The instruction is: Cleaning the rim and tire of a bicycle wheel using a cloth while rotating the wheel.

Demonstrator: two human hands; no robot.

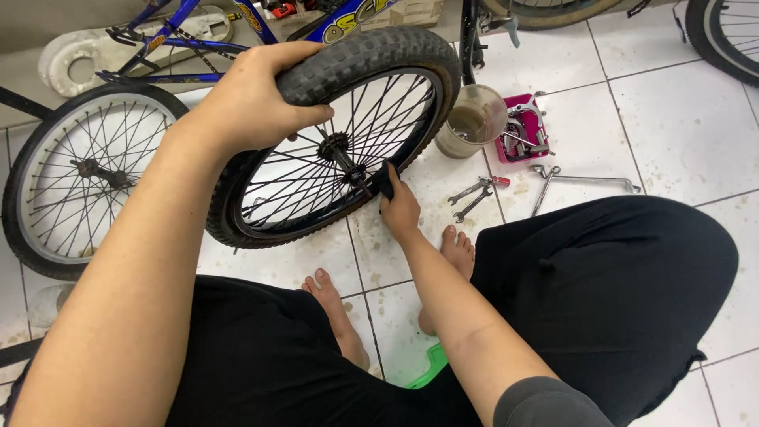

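A small bicycle wheel (395, 55) with a knobby black tyre and thin spokes stands tilted on the white tiled floor in front of me. My left hand (257, 99) grips the tyre at its top left. My right hand (399, 207) reaches under the wheel at its lower right and holds a dark tool (383, 180) against the axle at the hub (336, 146). My bare feet rest on the tiles just below the wheel.
A blue bicycle frame (178, 47) with another wheel (79, 174) lies at the left. A murky plastic cup (474, 119), a pink tray of metal parts (523, 130), two wrenches (474, 194) and a long socket wrench (581, 182) lie to the right. A green object (423, 372) sits beneath me.
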